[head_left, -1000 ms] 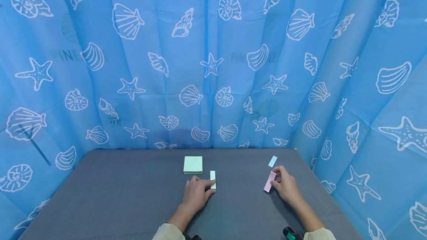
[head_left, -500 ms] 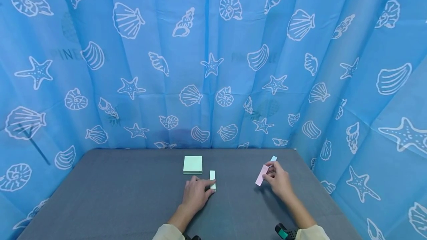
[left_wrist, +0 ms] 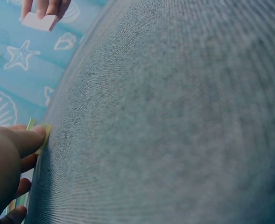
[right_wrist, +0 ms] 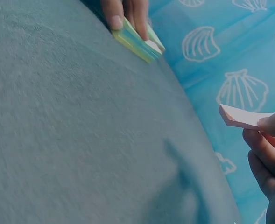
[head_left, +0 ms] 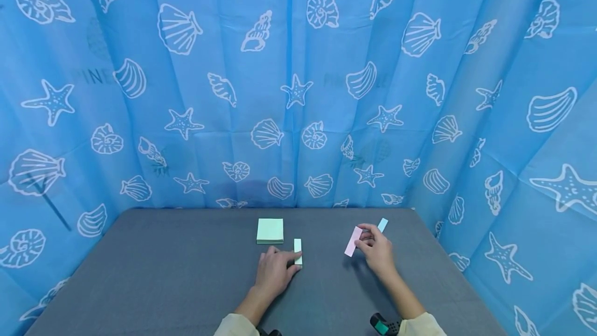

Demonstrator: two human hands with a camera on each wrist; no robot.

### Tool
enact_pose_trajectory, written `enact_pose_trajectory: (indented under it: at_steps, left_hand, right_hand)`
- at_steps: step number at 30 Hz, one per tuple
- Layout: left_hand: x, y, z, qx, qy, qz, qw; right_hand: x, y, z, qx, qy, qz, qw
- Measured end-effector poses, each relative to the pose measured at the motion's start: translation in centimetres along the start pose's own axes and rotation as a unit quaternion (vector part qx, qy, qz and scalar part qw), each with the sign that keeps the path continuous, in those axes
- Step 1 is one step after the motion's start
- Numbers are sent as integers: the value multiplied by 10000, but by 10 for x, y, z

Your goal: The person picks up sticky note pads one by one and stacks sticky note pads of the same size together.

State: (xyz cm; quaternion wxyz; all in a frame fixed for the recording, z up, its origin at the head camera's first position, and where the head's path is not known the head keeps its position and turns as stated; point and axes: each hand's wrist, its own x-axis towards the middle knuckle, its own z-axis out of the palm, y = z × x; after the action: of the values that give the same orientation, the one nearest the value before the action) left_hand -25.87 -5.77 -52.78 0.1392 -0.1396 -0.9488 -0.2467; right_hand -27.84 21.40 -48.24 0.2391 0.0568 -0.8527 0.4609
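My right hand pinches a narrow pink sticky note pad between thumb and fingers, raised over the table with its shadow below. In the right wrist view this pink pad shows its thickness and a slightly bent top. My left hand holds a narrow pale green sticky note pad on the table, thumb at its near end and index finger across it. Yellow and blue edges show on this held pad in the right wrist view.
A square pale green sticky note stack lies just beyond my left hand. A narrow light blue sticky note pad lies behind my right hand, partly covered by it. The grey table ends at a blue shell-print curtain.
My right hand has lifted the pink pad and carried it left, away from the blue pad. My left hand stays in place on the pale green pad.
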Motion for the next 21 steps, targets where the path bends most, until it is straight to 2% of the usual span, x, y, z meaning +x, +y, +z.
enact_pose_trajectory:
  at_steps: [5,9,12,21]
  left_hand:
    - [0,1,0,-3,35,3,10000]
    - [-1,0,1,-51,136,66,9999]
    - [-1,0,1,-90,182,99,9997]
    - [-1,0,2,-38,235,71,9997]
  right_hand:
    - [-1,-1,12,522,8,147,9985]
    - [-1,-2,23,1238,-101,666,9900]
    - [-2,-3,33,1563,-123,962,9829]
    - [0,-11,65,1624,41,1486,9755]
